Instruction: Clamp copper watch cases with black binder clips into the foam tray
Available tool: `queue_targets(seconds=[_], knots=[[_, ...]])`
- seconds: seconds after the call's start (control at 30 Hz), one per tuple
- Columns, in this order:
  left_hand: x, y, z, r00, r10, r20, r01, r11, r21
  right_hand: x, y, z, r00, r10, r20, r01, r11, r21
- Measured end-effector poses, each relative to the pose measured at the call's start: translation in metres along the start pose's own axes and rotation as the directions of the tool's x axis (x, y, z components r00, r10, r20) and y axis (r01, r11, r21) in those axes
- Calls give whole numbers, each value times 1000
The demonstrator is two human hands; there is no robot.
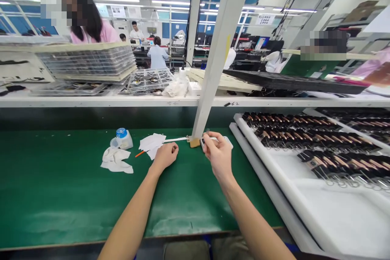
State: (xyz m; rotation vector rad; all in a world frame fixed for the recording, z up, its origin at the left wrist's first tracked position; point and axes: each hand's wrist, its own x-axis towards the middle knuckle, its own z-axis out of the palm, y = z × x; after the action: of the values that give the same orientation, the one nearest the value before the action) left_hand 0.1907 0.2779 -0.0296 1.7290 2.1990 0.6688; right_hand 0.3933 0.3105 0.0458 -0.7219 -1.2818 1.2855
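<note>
My left hand [166, 155] is over the green mat [70, 199], its fingers curled inward; whether they hold anything is hidden. Right beside it lie white paper sheets [151, 144] and an orange stick [139, 154]. My right hand [219, 153] is raised to the right, thumb and fingers pinched on a small dark piece too small to name. Behind that hand, partly covered, is a white case-like thing [229, 143]. Between the two hands sit a tan sponge-like block [195, 143] and a thin white strip [176, 139].
A bottle with a blue cap [122, 133] and a crumpled white cloth [117, 160] lie at left. White trays [292, 170] with rows of black and copper parts [344, 162] fill the right. A white post [210, 57] and shelf [91, 101] stand ahead; people are beyond.
</note>
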Motion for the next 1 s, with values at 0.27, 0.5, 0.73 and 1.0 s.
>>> queue_targets(seconds=[0.27, 0.5, 0.73, 1.0], knots=[[-2, 3, 0, 1000, 5, -9, -4, 999, 36, 27, 8, 56, 936, 89, 340, -190, 942, 277], [-2, 8, 2, 1000, -3, 12, 1, 995, 102, 38, 7, 93, 914, 48, 402, -132, 974, 184], [-1, 8, 4, 999, -2, 54, -5, 991, 134, 48, 8, 119, 954, 8, 298, -82, 969, 234], [2, 8, 9, 996, -7, 90, -7, 988, 157, 53, 11, 120, 976, 103, 193, -147, 962, 228]])
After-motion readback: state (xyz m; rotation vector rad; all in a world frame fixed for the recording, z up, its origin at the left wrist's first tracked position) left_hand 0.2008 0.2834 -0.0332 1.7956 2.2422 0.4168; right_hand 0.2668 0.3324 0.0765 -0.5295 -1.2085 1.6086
